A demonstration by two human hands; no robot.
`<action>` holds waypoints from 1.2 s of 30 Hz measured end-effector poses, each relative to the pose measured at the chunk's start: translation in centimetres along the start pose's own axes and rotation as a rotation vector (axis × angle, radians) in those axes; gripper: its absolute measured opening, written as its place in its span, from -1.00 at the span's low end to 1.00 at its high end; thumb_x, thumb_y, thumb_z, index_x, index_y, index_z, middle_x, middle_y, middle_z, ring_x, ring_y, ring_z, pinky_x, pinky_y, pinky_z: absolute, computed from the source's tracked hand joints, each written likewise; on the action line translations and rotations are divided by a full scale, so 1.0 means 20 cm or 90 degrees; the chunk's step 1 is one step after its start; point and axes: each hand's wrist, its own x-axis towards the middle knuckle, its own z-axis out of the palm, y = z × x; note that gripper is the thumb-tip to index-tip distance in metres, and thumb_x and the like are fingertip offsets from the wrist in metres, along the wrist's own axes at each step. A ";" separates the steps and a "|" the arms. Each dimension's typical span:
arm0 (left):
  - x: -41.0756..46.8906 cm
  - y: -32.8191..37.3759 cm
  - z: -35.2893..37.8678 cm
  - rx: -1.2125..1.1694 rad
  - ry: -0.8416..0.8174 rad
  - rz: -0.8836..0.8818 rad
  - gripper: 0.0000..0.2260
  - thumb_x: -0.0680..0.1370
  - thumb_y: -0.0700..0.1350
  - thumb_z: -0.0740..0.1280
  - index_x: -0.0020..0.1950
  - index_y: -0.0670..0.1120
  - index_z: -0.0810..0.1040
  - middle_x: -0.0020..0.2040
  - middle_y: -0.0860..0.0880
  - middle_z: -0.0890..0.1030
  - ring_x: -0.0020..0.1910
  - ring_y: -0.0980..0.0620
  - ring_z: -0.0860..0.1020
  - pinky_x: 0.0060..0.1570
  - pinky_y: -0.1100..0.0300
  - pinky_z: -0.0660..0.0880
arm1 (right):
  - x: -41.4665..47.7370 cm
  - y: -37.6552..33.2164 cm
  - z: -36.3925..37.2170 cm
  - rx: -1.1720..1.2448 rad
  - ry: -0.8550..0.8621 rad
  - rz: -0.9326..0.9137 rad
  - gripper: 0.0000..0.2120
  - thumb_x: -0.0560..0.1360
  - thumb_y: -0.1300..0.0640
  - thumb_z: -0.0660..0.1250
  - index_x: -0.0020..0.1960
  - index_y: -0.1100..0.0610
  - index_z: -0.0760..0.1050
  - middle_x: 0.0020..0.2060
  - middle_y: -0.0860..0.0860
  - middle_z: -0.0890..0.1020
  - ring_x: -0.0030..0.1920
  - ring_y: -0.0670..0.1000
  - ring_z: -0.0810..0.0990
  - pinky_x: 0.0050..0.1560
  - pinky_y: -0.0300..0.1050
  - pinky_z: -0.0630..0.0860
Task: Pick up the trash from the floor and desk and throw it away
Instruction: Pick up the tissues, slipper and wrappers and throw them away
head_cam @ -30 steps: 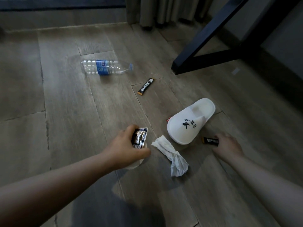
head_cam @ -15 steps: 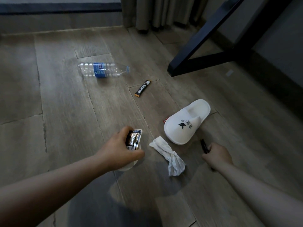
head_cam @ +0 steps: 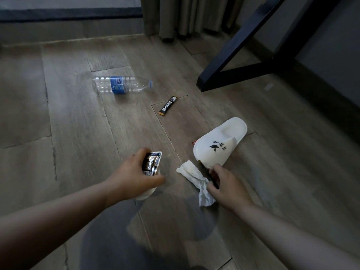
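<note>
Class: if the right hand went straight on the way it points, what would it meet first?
Most likely the crumpled tissue: the right hand, gripping a dark sachet, points left at it, seemingly almost touching; depth is unclear.

Partly hidden things
A red scrap pokes from under the slipper; the right hand covers most of a dark stick; the left hand, gripping a packet, hides most of a white thing.

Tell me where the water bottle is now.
Head view: the water bottle lies on its side on the floor, beyond the left hand, left of the black sachet.
</note>
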 end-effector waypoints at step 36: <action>0.02 -0.09 -0.07 0.001 0.018 -0.034 -0.57 0.22 0.15 0.39 0.05 0.18 0.40 -0.19 0.12 0.56 -0.24 0.20 0.53 -0.33 0.26 0.42 | 0.47 0.11 -0.17 -0.131 -0.048 0.080 0.00 0.33 -0.18 0.43 0.56 0.08 -0.06 0.51 0.09 0.07 0.48 0.19 0.06 0.46 0.04 0.13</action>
